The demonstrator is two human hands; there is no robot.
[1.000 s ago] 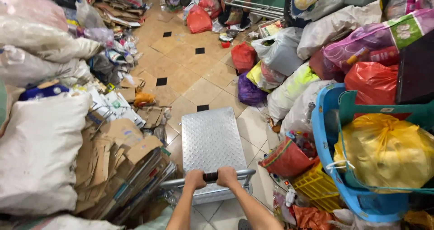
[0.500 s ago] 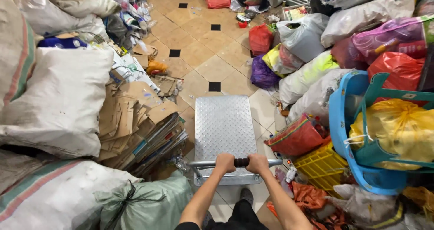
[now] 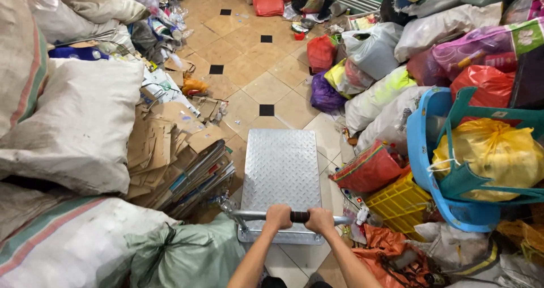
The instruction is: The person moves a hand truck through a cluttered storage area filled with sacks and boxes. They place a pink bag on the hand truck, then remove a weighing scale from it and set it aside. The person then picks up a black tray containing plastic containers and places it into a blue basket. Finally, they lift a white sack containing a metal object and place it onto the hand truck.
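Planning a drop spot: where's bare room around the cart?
The cart deck is bare, both hands on its handle. Open tile floor runs ahead, between the cardboard stack and the bag pile. Crowded: sacks left, blue basket and yellow crate right.

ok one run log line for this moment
left hand gripping cart handle | right hand gripping handle | metal platform cart bare | flattened cardboard left

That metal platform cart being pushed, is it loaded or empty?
Empty. The platform cart's diamond-plate deck shows bare from end to end, with nothing resting on it. The left hand and right hand both grip its handle bar.
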